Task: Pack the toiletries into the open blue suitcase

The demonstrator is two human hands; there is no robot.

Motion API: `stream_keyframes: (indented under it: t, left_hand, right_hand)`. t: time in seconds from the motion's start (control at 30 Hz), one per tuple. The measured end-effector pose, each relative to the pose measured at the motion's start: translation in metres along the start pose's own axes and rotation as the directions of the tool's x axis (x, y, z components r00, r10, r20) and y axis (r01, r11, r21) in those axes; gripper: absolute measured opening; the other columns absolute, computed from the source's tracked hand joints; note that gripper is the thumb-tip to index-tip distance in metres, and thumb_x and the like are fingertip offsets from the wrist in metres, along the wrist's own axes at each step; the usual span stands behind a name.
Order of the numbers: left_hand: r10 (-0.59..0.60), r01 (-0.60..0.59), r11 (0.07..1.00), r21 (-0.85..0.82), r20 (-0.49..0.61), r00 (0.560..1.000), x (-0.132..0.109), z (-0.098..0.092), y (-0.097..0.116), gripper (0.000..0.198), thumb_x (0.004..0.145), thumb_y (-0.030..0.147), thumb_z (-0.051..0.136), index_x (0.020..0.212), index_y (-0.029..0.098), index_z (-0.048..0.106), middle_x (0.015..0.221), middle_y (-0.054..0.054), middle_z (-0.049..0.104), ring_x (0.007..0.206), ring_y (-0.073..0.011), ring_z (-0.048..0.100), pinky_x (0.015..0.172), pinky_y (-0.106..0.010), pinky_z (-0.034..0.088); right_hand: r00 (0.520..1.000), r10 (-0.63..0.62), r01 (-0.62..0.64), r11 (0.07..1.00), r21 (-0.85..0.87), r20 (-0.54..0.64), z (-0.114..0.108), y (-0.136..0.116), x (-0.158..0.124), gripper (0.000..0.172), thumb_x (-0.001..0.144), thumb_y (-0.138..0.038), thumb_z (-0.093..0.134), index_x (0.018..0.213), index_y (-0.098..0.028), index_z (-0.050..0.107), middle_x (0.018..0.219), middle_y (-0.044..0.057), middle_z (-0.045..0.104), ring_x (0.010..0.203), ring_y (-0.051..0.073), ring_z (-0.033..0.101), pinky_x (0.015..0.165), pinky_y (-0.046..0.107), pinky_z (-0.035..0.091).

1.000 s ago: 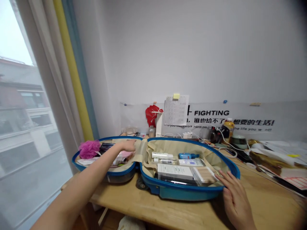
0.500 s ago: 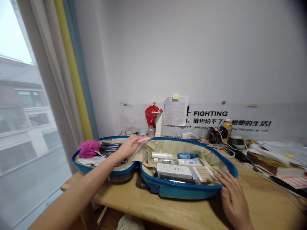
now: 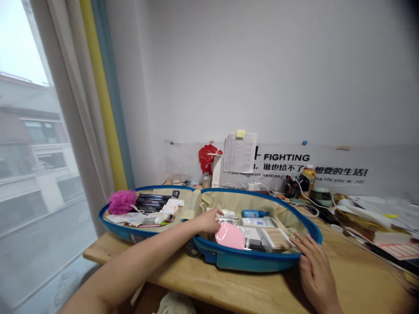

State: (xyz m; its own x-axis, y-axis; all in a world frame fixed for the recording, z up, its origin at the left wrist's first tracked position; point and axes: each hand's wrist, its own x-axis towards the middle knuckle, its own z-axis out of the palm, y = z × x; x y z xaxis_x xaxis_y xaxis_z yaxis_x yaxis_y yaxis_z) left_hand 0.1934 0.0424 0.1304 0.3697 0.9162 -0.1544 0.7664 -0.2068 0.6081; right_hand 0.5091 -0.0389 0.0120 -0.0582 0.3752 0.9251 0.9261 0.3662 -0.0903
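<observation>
A pale wall (image 3: 268, 78) backs the wooden counter (image 3: 366, 266), with a window (image 3: 26, 183) and a curtain (image 3: 62, 100) at its left. The open case (image 3: 262, 263) lies with its left half (image 3: 137, 233) near the counter's left end, so a hard push that way could shift it toward the edge. In that half the pouf (image 3: 120, 202) bulges above the rim beside the pens (image 3: 151, 204); light and loose, it could spill out if the case were jolted. Right of the middle flap (image 3: 191, 207), the left hand (image 3: 208, 221) has its grip closed on the pink disc (image 3: 230, 236), held tilted over the front left of the right half (image 3: 303, 220). Whether it touches the white box (image 3: 252, 235) is hard to tell from this angle. Pinched by its edge, the disc could twist free, or catch the box and knock it askew. The blue bottle (image 3: 253, 213) could roll if bumped, and the swabs (image 3: 279, 240) could slide. The right hand (image 3: 317, 268) rests at the rim, fingers extended, grasping nothing; pressing too hard there could rock the case.
</observation>
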Motion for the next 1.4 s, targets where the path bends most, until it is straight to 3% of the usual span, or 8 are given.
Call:
stream_keyframes:
  t: [0.1, 0.3, 0.5, 0.63, 0.77, 1.0, 1.17, 1.4]
  left_hand:
    - [-0.003, -0.015, 0.971, 0.237, 0.077, 0.997, -0.008, -0.006, 0.004, 0.035, 0.077, 0.027, 0.057, 0.111, 0.021, 0.063, 0.108, -0.007, 0.066, 0.1, -0.0228, 0.062, 0.083, -0.029, 0.049]
    - [0.097, -0.103, 0.875, 0.474, 0.038, 0.995, -0.014, -0.003, 0.009, 0.058, 0.077, 0.045, 0.057, 0.13, 0.022, 0.055, 0.135, -0.012, 0.054, 0.126, -0.0317, 0.047, 0.105, -0.041, 0.037]
    - [0.232, -0.193, 0.881, 0.433, -0.04, 0.972, -0.008, -0.003, 0.009, 0.062, 0.076, 0.043, 0.061, 0.135, 0.027, 0.051, 0.136, -0.009, 0.053, 0.129, -0.0301, 0.044, 0.107, -0.04, 0.035]
    - [0.231, -0.113, 0.915, 0.387, -0.274, 0.934, 0.004, -0.045, -0.008, 0.04, 0.089, 0.028, 0.041, 0.124, 0.027, 0.059, 0.131, -0.004, 0.058, 0.123, -0.0217, 0.049, 0.106, -0.032, 0.036]
    - [0.053, 0.188, 0.845, 0.501, -0.428, 0.902, 0.013, -0.096, -0.055, 0.045, 0.084, 0.013, 0.042, 0.125, 0.023, 0.058, 0.131, -0.009, 0.057, 0.121, -0.0267, 0.05, 0.101, -0.038, 0.038]
    - [0.006, 0.151, 0.778, 0.61, -0.247, 0.969, 0.014, -0.112, -0.122, 0.039, 0.075, 0.015, 0.062, 0.113, 0.027, 0.064, 0.123, -0.005, 0.063, 0.117, -0.0257, 0.051, 0.097, -0.033, 0.038]
    - [0.022, 0.108, 0.765, 0.634, -0.194, 0.981, 0.027, -0.107, -0.128, 0.032, 0.079, 0.018, 0.061, 0.111, 0.021, 0.061, 0.12, -0.008, 0.064, 0.113, -0.0253, 0.054, 0.096, -0.035, 0.04]
    - [0.114, 0.077, 0.793, 0.604, -0.272, 0.955, 0.028, -0.108, -0.121, 0.032, 0.089, 0.022, 0.047, 0.119, 0.011, 0.05, 0.116, -0.019, 0.063, 0.105, -0.0299, 0.06, 0.089, -0.041, 0.046]
  right_hand:
    - [1.0, -0.022, 0.022, 1.0, -0.005, -0.01, 0.0, 0.0, 0.001, 0.036, 0.093, -0.03, 0.032, 0.116, -0.022, 0.06, 0.121, 0.01, 0.063, 0.124, 0.028, 0.052, 0.099, 0.051, 0.042]
    - [1.0, -0.028, 0.028, 1.0, 0.001, -0.015, 0.002, 0.003, -0.001, 0.038, 0.093, -0.032, 0.031, 0.116, -0.021, 0.06, 0.121, 0.01, 0.064, 0.123, 0.029, 0.052, 0.1, 0.051, 0.041]
    - [0.998, -0.058, 0.058, 0.998, -0.017, -0.005, 0.0, 0.002, 0.002, 0.036, 0.094, -0.029, 0.033, 0.116, -0.021, 0.059, 0.122, 0.011, 0.063, 0.124, 0.03, 0.051, 0.099, 0.051, 0.041]
    - [0.999, -0.051, 0.051, 0.999, -0.009, -0.011, 0.0, 0.001, 0.002, 0.036, 0.094, -0.029, 0.032, 0.115, -0.021, 0.059, 0.12, 0.01, 0.064, 0.124, 0.03, 0.051, 0.099, 0.052, 0.041]
    - [0.999, -0.037, 0.037, 0.999, -0.005, -0.016, 0.002, 0.002, 0.0, 0.037, 0.094, -0.03, 0.031, 0.115, -0.02, 0.06, 0.122, 0.01, 0.063, 0.125, 0.03, 0.051, 0.1, 0.053, 0.04]
    - [1.0, 0.003, -0.003, 1.0, 0.009, -0.013, 0.002, 0.002, -0.002, 0.036, 0.093, -0.031, 0.032, 0.113, -0.021, 0.061, 0.12, 0.01, 0.064, 0.124, 0.029, 0.052, 0.101, 0.052, 0.04]
    - [1.0, -0.016, 0.016, 1.0, -0.009, -0.012, 0.0, 0.001, 0.0, 0.037, 0.094, -0.031, 0.031, 0.114, -0.022, 0.061, 0.12, 0.01, 0.064, 0.123, 0.029, 0.052, 0.099, 0.051, 0.042]
    - [0.999, -0.039, 0.039, 0.999, -0.007, -0.001, -0.002, -0.001, 0.001, 0.035, 0.094, -0.028, 0.033, 0.117, -0.021, 0.058, 0.122, 0.01, 0.063, 0.125, 0.03, 0.05, 0.1, 0.052, 0.041]
